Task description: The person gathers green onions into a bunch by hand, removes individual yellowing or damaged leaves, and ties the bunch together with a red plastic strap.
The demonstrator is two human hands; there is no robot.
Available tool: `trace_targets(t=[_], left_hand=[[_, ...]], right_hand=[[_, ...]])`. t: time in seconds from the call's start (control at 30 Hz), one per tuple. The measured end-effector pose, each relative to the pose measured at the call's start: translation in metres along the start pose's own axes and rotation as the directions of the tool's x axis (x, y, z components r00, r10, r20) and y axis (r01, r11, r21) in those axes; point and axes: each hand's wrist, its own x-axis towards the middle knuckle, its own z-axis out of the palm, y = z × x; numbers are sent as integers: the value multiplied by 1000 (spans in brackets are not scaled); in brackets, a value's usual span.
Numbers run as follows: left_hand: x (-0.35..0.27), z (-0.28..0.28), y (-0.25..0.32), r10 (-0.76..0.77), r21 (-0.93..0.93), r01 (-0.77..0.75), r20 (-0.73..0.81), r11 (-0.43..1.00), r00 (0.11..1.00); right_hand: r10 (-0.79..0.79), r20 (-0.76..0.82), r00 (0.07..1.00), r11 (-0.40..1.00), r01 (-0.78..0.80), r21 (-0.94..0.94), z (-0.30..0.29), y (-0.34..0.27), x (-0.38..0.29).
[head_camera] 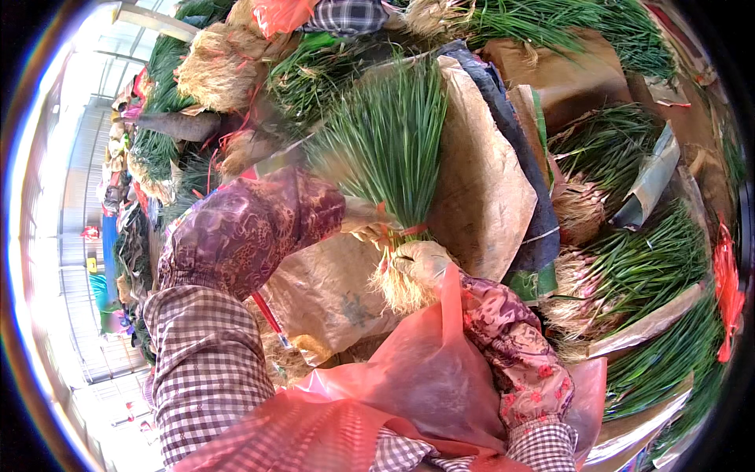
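A thick bundle of green onions lies before me, its leaves fanning away and its pale roots pointing towards me. Red ties circle it near the root end. My right hand, in a pale glove, rests against the bundle's root end; its fingers are partly bent. My left hand, also gloved, is at the left side of the bundle by the tie, partly blurred; its fingertips are hard to make out. A brown sheet lies beneath. A red plastic apron covers my lap.
Loose green onions with pinkish bulbs lie on the right. Tied bundles with pale roots are stacked at the upper left. A stiff brown sheet stands beside the leaves. Red strings hang at the far right. A person's checked sleeve shows at the top.
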Motion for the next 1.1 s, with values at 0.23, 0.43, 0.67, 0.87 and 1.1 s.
trace_targets(t=[0.23, 0.43, 0.67, 0.87, 1.1], left_hand=[[16, 5, -15, -26, -109, 28, 26, 994, 999], [23, 25, -22, -101, -529, 40, -87, 848, 991], [21, 42, -28, -50, -712, -67, -142, 699, 989], [13, 52, -25, 99, -652, -214, -209, 727, 973], [15, 78, -32, -33, -785, -347, -422, 513, 906]], right_hand=[[-1, -20, 1000, 998, 2, 60, 23, 20, 5], [-171, 240, 956, 709, 288, -643, 42, 20, 17], [-376, 65, 924, 875, 378, -301, 26, 41, 10], [-48, -175, 983, 984, 17, -175, -8, -12, 40], [184, -109, 977, 577, -17, 816, 20, 22, 44]])
